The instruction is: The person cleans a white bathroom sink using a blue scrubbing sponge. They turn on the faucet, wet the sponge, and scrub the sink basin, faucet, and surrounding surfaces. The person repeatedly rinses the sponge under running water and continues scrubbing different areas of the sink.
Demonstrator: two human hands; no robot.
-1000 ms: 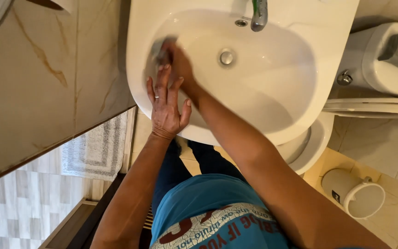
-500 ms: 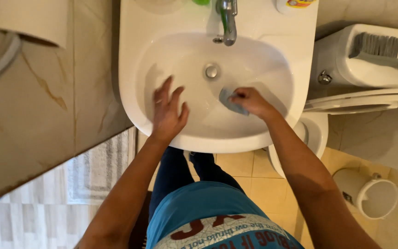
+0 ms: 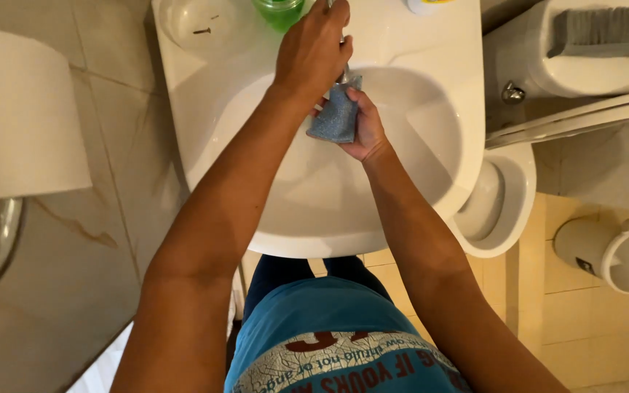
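Observation:
A white washbasin (image 3: 205, 109) fills the middle of the head view. My left hand (image 3: 313, 52) reaches over it and is closed on the metal tap (image 3: 343, 73) at the back rim, hiding most of the tap. Just below the spout, my right hand (image 3: 365, 131) holds a blue-grey scrubbing sponge (image 3: 335, 116), gripped from underneath with the fingers curled around it. The two hands almost touch above the bowl. I cannot tell whether water is running.
A green bottle (image 3: 279, 11) stands on the basin's back rim beside a soap dish hollow (image 3: 198, 25). A toilet paper roll (image 3: 23, 116) hangs at the left. A toilet bowl (image 3: 504, 204) and its cistern (image 3: 540, 58) sit right, with a white bin (image 3: 613, 255) on the floor.
My left hand left the basin's front rim and went up to the tap. My right hand lifted the sponge from the bowl's bottom to just under the spout.

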